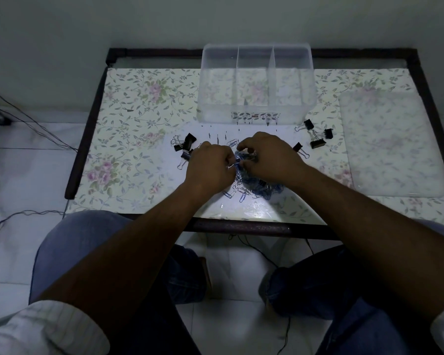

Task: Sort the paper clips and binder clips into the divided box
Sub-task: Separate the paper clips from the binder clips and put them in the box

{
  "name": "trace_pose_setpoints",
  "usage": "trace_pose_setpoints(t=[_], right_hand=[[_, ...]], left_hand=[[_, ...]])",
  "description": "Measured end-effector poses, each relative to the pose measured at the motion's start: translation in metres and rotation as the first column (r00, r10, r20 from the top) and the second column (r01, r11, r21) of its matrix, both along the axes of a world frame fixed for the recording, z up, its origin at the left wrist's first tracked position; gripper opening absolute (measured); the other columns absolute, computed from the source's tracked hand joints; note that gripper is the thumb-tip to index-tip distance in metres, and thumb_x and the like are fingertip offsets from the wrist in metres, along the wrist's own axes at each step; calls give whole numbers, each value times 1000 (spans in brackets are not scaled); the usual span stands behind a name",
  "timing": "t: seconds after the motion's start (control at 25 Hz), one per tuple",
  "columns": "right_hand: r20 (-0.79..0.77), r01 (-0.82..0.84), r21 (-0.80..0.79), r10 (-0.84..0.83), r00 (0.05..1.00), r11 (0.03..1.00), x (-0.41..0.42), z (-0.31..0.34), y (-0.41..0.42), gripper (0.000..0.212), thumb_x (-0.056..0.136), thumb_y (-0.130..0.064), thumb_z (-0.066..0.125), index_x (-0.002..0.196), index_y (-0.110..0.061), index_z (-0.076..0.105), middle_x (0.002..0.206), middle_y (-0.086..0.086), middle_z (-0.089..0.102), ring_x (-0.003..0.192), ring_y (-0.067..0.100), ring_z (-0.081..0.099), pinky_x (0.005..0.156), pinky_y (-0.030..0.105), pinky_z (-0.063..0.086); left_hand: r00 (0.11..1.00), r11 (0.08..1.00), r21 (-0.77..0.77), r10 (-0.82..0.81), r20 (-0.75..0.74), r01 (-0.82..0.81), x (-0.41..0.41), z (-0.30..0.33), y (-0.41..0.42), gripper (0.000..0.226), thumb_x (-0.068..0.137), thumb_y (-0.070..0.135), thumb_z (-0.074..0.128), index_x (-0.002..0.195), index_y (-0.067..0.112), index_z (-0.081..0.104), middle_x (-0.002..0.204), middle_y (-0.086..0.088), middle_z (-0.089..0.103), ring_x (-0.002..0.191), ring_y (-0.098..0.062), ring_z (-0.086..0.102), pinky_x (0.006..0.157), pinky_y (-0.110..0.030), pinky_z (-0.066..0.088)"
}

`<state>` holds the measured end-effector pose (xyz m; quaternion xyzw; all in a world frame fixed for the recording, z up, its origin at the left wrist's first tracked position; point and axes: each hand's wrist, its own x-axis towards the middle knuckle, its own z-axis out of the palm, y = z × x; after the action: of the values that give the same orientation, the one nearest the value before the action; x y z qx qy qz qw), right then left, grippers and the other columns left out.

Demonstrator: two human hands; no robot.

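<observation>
A heap of blue paper clips (256, 189) lies in the middle of the flowered table. Both hands rest on top of it. My left hand (210, 166) is closed, pinching paper clips at its fingertips. My right hand (269, 157) has its fingers curled into the same tangle of clips. Black binder clips lie scattered on both sides: a group on the left (186, 144), one beside my right hand (298, 147), and a group on the right (318, 135). The clear divided box (256, 108) stands behind the heap, its three compartments looking empty.
A clear plastic lid (392, 144) lies flat at the table's right. The table has a dark raised frame (87, 129). Cables (23, 116) run over the tiled floor on the left. My knees sit below the near edge.
</observation>
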<state>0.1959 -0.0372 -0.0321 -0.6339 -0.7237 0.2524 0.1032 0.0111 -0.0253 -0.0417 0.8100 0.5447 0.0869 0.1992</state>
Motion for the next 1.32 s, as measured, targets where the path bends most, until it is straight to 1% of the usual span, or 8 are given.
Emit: trace_pose_setpoints(t=[0.2,0.36,0.6,0.72,0.88,1.04,1.16,1.32], right_hand=[[79,-35,-46,38,996,998,-1,4,0,24,81,-31,76,104,-28,79,96,-5,63,95,22,66,77,31,52],[61,3,-33,-1,998,999,1,9,0,10,80,-30,75,88,-28,80,85,-9,72,84,15,68,69,27,50],[122,-39,-60,47,991,997,-1,6,-1,10,82,-28,72,90,-30,78,85,-8,74,84,18,69,69,30,54],[136,-81,-70,90,987,994,0,7,1,34,77,-21,73,108,-36,74,95,-9,72,90,18,65,69,30,50],[151,-122,-107,138,979,987,-1,8,0,48,75,-20,76,119,-39,72,105,-8,72,97,19,65,71,30,51],[131,-126,-135,143,981,983,-1,11,-1,35,73,-31,79,107,-39,75,96,-13,69,91,15,63,70,29,50],[150,-150,-102,164,975,983,-1,9,-3,29,71,-39,80,98,-35,72,86,-15,61,84,13,58,66,27,41],[166,-149,-55,156,974,987,2,7,-2,29,68,-43,80,90,-31,65,83,-13,62,81,14,59,63,27,38]], left_hand=[[998,995,-97,-16,-68,9,-6,6,7,7,73,27,73,77,23,78,78,7,75,93,-22,62,80,-37,55],[996,991,-107,72,-44,-76,-6,7,10,28,69,44,68,68,17,75,64,4,70,72,-16,66,70,-36,59],[998,998,-58,17,-65,-21,2,2,0,20,76,43,75,82,24,75,80,6,71,96,-22,58,77,-31,44],[998,998,-64,-22,-55,19,3,3,-1,10,78,26,71,86,26,78,83,4,72,97,-27,58,74,-30,38],[999,998,-69,-11,-40,8,1,5,0,27,78,12,65,93,25,83,91,1,78,99,-28,59,78,-34,47],[997,995,-87,40,-59,-45,1,8,0,24,74,25,57,75,24,81,75,4,76,86,-26,62,83,-40,56],[997,993,-116,20,-73,-29,1,7,-1,18,64,32,50,53,28,64,61,8,68,67,-21,56,95,-42,53],[998,991,-134,-16,-59,8,0,4,2,12,64,29,58,52,33,59,60,13,66,68,-18,56,97,-41,53]])
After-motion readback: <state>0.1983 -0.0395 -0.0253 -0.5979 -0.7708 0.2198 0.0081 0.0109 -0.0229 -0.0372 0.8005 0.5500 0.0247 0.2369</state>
